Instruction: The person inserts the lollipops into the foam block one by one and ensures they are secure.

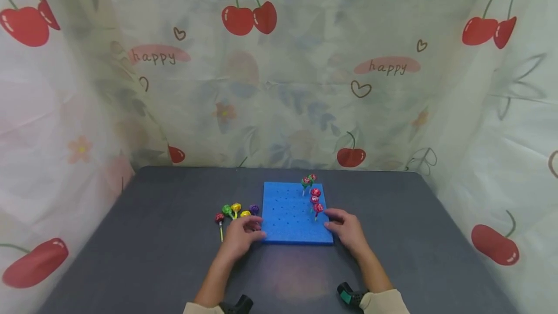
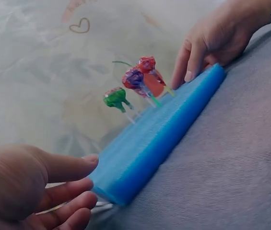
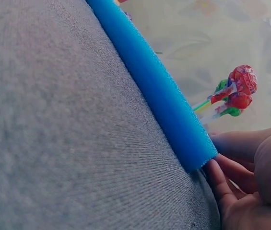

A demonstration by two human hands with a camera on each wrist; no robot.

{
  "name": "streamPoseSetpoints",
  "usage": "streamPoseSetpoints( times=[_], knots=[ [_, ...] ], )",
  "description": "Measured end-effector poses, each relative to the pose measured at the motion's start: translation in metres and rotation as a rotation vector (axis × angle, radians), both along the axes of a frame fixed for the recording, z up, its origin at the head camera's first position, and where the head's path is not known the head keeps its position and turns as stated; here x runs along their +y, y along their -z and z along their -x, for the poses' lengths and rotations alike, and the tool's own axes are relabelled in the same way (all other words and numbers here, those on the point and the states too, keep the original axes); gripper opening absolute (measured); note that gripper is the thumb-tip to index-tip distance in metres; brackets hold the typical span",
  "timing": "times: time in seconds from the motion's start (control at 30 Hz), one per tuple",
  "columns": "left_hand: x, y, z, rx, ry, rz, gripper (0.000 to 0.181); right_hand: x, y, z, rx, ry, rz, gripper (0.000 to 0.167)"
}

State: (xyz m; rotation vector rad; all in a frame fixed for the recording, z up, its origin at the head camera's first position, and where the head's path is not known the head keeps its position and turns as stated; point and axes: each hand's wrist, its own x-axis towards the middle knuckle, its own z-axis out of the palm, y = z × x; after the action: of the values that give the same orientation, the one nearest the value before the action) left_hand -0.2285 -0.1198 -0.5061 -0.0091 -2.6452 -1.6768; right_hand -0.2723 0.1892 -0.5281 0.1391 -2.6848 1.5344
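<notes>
A blue foam board [image 1: 287, 227] dotted with small holes lies on the dark table, with several wrapped lollipops [image 1: 315, 200] standing by their sticks near its right side. My left hand [image 1: 241, 237] is at the board's left edge, its thumb near the front corner and its fingers loosely bent in the left wrist view [image 2: 53, 187]. On the other side, my right hand [image 1: 346, 229] touches the right edge near the front corner. In the right wrist view, the right thumb and fingers [image 3: 250, 177] meet the board's corner. Neither hand holds a lollipop.
Loose lollipops in red, green [image 1: 227, 210], yellow [image 1: 236, 207] and purple [image 1: 254, 209] lie left of the board, partly behind my left hand. The grey table [image 1: 174, 217] is enclosed by a patterned curtain [image 1: 279, 86] at the back and sides.
</notes>
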Motion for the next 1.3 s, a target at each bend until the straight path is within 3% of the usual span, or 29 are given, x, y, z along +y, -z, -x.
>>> streamPoseSetpoints(
  times=[0.2, 0.4, 0.73, 0.83, 1.13, 1.3],
  knots=[
    [-0.005, -0.017, 0.008, 0.069, 0.061, 0.071, 0.023, 0.0, 0.003, 0.001, -0.006, 0.007, -0.011, 0.034],
    [-0.009, -0.027, 0.026, 0.143, 0.094, 0.205, 0.022, 0.001, 0.005, -0.001, -0.005, 0.01, 0.0, 0.034],
    [-0.024, -0.016, 0.056, 0.276, 0.096, 0.455, 0.041, 0.002, 0.007, -0.002, -0.013, 0.011, 0.009, 0.034],
    [-0.028, -0.014, 0.061, 0.276, 0.11, 0.48, 0.046, 0.002, 0.006, -0.002, -0.006, 0.011, 0.012, 0.034],
    [-0.035, -0.009, 0.069, 0.15, 0.154, 0.481, 0.053, 0.0, 0.003, -0.003, 0.002, 0.007, 0.009, 0.034],
    [-0.035, -0.007, 0.072, 0.118, 0.135, 0.525, 0.051, 0.0, 0.003, -0.003, 0.001, 0.013, 0.01, 0.034]
  ],
)
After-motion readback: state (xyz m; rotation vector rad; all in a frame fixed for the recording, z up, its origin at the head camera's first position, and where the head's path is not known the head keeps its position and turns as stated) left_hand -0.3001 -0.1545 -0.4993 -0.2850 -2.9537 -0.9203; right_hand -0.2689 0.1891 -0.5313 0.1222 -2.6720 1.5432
